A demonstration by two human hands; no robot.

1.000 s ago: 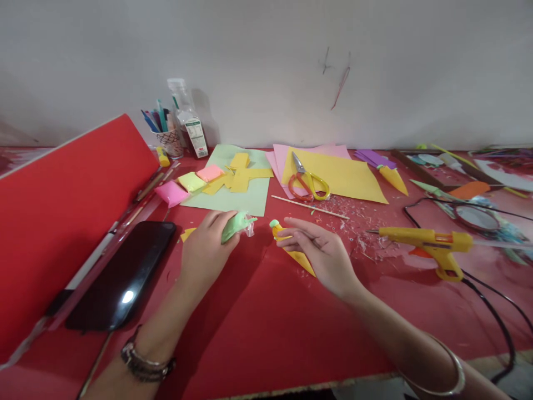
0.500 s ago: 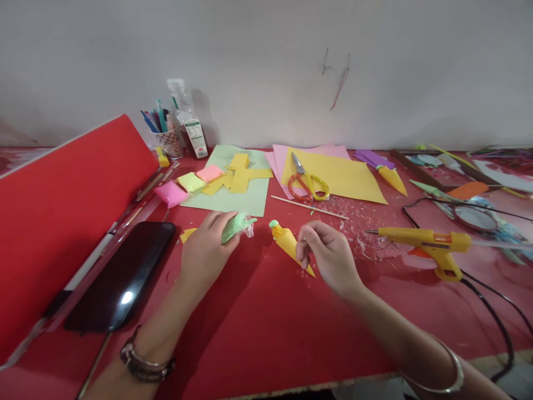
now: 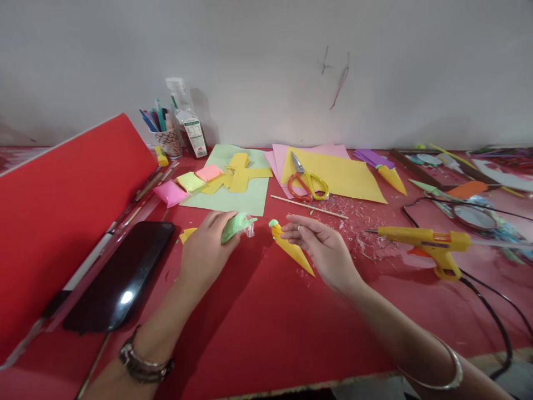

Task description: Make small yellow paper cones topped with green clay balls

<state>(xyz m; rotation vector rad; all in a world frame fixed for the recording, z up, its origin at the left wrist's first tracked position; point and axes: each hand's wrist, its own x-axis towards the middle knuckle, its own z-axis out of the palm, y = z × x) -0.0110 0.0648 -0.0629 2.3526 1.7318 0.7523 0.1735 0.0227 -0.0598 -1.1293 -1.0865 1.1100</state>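
Note:
My left hand is closed around a packet of light green clay, its torn clear plastic sticking out to the right. My right hand hovers just right of a yellow paper cone, fingers fairly straight and thumb pressed against them. A tiny piece of green clay shows between thumb and fingertips. Pale green clay tops the cone's wide end, while its point faces me. The cone lies on the red table, and the fingers partly cover its upper right side.
Scissors rest on yellow paper, behind a thin stick. A yellow glue gun with its cord lies right. A phone and a red board are left. Clay packets and a bottle stand farther back.
My right hand's fingers have straightened from a curled pinch and reach farther left, over the cone's upper part. My left hand and the clay packet have stayed put.

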